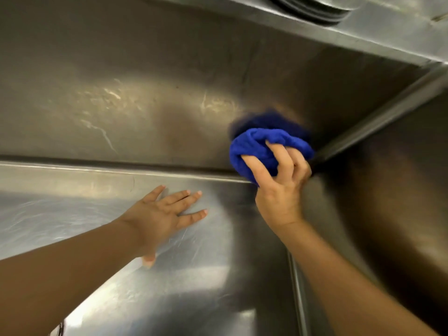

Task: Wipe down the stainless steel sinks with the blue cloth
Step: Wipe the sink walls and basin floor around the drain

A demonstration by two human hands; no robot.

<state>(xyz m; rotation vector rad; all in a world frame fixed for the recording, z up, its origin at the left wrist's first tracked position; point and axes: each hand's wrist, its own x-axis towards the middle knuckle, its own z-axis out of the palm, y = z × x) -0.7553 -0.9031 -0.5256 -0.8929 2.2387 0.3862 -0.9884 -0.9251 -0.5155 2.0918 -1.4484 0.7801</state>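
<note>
- One blue cloth (257, 151).
- Two bare hands: one left hand (160, 214) and one right hand (281, 190).
- One stainless steel sink basin (121, 93) in view.
- One stack of dark round dishes (312, 8); how many it holds cannot be told.

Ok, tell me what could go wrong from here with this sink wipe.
1. The right hand grips the blue cloth bunched into a ball at the corner seam; a wad that thick may skip the crease itself.
2. The left hand lies flat, fingers spread, on the shiny steel of the sink; it could slip or leave prints.
3. The pale streaks on the wall lie well left of the cloth and might get missed.
</note>
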